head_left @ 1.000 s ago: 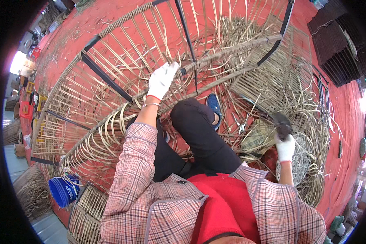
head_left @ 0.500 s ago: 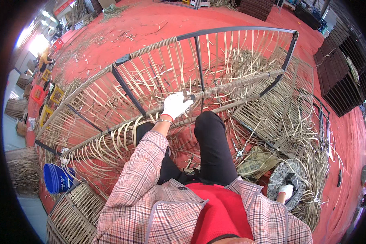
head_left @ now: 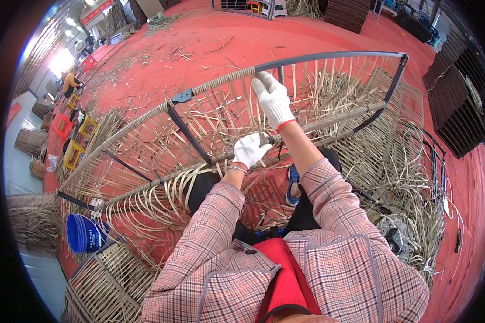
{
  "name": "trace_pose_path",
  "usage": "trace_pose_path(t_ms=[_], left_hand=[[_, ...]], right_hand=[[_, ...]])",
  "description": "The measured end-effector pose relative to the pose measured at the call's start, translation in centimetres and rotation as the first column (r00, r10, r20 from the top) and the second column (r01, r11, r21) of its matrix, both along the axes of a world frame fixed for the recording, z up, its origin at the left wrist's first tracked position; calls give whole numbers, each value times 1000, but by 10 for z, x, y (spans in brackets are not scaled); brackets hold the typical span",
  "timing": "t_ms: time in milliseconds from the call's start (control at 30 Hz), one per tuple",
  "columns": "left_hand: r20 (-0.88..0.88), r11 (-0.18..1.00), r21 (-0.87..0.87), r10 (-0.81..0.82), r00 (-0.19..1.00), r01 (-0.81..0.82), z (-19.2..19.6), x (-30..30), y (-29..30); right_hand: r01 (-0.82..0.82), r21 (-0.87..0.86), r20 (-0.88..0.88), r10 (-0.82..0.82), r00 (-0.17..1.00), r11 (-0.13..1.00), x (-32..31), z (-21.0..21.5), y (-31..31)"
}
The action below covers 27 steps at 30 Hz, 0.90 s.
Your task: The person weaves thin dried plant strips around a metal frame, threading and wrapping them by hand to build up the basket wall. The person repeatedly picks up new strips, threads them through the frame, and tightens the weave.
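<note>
A black metal frame (head_left: 334,54), partly wrapped and strung with tan woven strips (head_left: 229,81), leans across my knees. My left hand (head_left: 250,150), in a white glove, is closed round its middle wrapped bar (head_left: 312,127). A short brown strip (head_left: 264,139) shows beside that thumb. Higher up, my right hand (head_left: 275,102), also gloved, lies with fingers stretched to the top rail where the wrapping (head_left: 221,82) gives way to bare metal. Its thumb and palm side are hidden, and no held thing is visible there. Loose strip ends (head_left: 172,185) hang in loops by my left knee.
Loose strips (head_left: 404,180) pile over a woven panel at the right. A blue bucket (head_left: 85,233) and another woven frame (head_left: 105,280) stand at lower left. Brown stacked panels (head_left: 458,102) rise far right. A person (head_left: 70,83) sits far left by coloured stools.
My right hand has come up from the grey item at lower right to the frame's top rail. The left hand keeps its hold. The view has shifted, and a blue shoe now shows.
</note>
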<state>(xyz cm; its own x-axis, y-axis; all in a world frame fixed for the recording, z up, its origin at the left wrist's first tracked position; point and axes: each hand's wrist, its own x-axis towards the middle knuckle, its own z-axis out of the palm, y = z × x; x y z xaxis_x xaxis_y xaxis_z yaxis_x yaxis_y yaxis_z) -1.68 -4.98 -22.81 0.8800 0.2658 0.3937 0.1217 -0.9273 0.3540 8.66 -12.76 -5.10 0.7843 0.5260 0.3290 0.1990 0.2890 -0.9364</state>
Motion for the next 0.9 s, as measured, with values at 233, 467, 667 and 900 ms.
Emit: trace_pose_path(t_ms=[233,467,667,900], left_hand=[[135,996,-59,-51,990,59,-7,-1,1],[-127,996,-87,9,992,-21,-3,2,-1],[10,999,51,7,1000,-8,-9,2,2],[621,996,55,18,784,-66,114,-19,-28]], right_hand=[[148,9,62,-148,987,989,5,-15,4],[358,-375,742,45,669,855,18,69,-43],[390,-438,792,141,594,810,53,104,-9],[454,-600,719,197,666,659,69,103,14]])
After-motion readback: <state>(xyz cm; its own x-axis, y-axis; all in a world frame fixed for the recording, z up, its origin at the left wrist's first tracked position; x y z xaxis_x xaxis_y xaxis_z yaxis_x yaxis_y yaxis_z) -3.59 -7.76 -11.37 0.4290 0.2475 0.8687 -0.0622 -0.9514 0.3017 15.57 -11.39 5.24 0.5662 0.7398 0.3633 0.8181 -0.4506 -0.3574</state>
